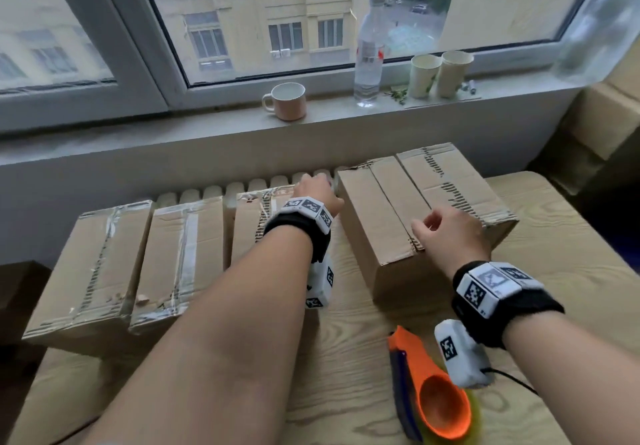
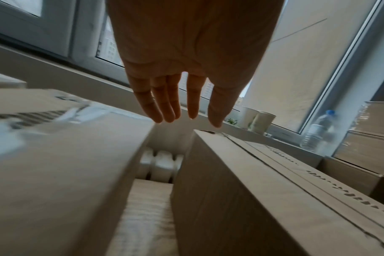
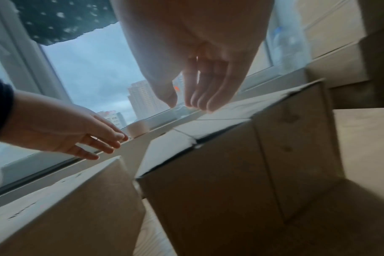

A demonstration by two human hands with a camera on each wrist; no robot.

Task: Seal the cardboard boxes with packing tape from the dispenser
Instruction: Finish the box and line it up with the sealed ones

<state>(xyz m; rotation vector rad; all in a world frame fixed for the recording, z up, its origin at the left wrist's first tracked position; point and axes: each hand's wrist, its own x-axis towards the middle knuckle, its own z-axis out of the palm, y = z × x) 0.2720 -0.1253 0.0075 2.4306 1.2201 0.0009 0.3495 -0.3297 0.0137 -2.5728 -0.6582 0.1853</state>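
Orange tape dispenser [image 1: 436, 396] nearest me on wooden table [image 1: 554, 237], unheld. Untaped box [image 1: 415, 209] beyond dispenser. My right hand [image 1: 453, 233] loosely curled over its near top edge, gripping nothing; my left hand [image 1: 317, 190], fingers spread, reaches past its far left corner. Cardboard looks stiff, light, dry; best held by opposite corners. Taped boxes [image 1: 138, 257] left of it; windowsill [image 1: 207, 122] behind.

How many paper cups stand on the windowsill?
2: one paper cup right of the water bottle, the second paper cup touching it on the right. None seems hidden.
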